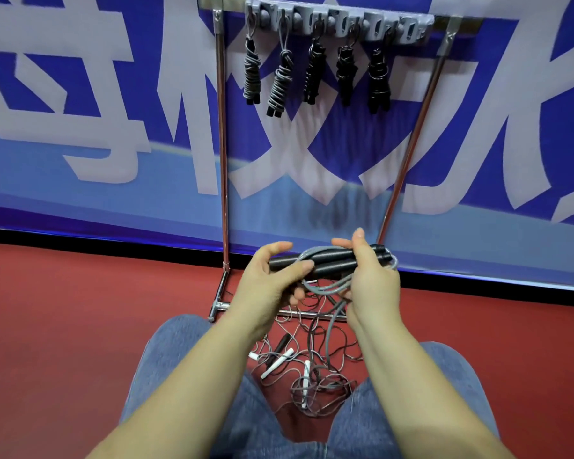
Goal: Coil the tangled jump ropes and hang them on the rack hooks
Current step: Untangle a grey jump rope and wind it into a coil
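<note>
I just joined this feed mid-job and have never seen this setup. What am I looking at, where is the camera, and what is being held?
One picture, from a camera on the person's head, looking down past their knees. No machine: two bare hands. The left hand and right hand together hold a grey rope by its black handles, side by side, with loops gathered around them. Ahead stands a metal rack with five coiled ropes on its hooks. On the red floor below lies a tangle of more ropes.
</note>
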Motion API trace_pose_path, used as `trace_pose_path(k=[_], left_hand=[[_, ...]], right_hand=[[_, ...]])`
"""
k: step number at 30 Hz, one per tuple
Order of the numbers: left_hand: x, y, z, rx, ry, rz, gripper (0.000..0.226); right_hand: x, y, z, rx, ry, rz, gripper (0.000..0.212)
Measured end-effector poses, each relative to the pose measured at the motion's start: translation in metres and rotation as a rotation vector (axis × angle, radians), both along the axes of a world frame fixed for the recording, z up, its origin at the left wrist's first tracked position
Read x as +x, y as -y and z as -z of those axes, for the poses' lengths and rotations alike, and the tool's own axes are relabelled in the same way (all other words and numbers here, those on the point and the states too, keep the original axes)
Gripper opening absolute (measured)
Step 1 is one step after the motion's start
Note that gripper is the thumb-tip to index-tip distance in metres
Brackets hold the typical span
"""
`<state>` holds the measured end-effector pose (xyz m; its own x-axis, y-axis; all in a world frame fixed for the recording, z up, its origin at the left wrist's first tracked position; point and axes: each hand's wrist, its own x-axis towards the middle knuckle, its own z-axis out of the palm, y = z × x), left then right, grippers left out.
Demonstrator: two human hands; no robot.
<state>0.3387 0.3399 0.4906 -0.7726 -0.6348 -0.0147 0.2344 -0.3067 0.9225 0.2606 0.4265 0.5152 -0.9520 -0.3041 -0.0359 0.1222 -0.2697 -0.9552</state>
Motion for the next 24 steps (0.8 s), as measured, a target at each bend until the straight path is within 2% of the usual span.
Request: trace_pose_path(k=[2, 5, 9, 12, 14, 18, 21, 24], left_hand=[[-0.006, -0.010, 0.007, -0.095, 0.025, -0.136, 0.020], [-0.008, -0.013, 0.013, -0.249, 0.088, -0.164, 0.010], [-0.008, -0.012, 0.011, -0.246, 0.065, -0.184, 0.007], [-0.009, -0.011, 0.004, -0.248, 0.052, -0.233, 0.016], [-0.010, -0.008, -0.004, -0.302, 0.064, -0.265, 0.020], [-0.008, 0.000, -0.016, -0.514, 0.144, -0.356, 0.023], [-0.001, 0.014, -0.021, -0.652, 0.269, -0.413, 0.029], [0.007, 0.025, -0.023, -0.753, 0.431, -0.421, 0.035]], right_hand=[[0.000, -0.001, 0.002, 0.028, 0.011, 0.057, 0.040], [-0.001, -0.004, 0.007, 0.000, 0.046, 0.056, 0.039], [-0.004, -0.008, 0.003, 0.032, 0.131, -0.077, 0.047], [-0.001, -0.007, 0.005, 0.129, 0.099, -0.227, 0.057], [0.005, -0.008, 0.010, 0.222, -0.006, -0.312, 0.056], [0.021, -0.005, 0.020, 0.393, -0.362, -0.621, 0.065], [0.023, -0.001, 0.025, 0.506, -0.561, -0.674, 0.044], [0.023, -0.002, 0.020, 0.616, -0.766, -0.656, 0.033]])
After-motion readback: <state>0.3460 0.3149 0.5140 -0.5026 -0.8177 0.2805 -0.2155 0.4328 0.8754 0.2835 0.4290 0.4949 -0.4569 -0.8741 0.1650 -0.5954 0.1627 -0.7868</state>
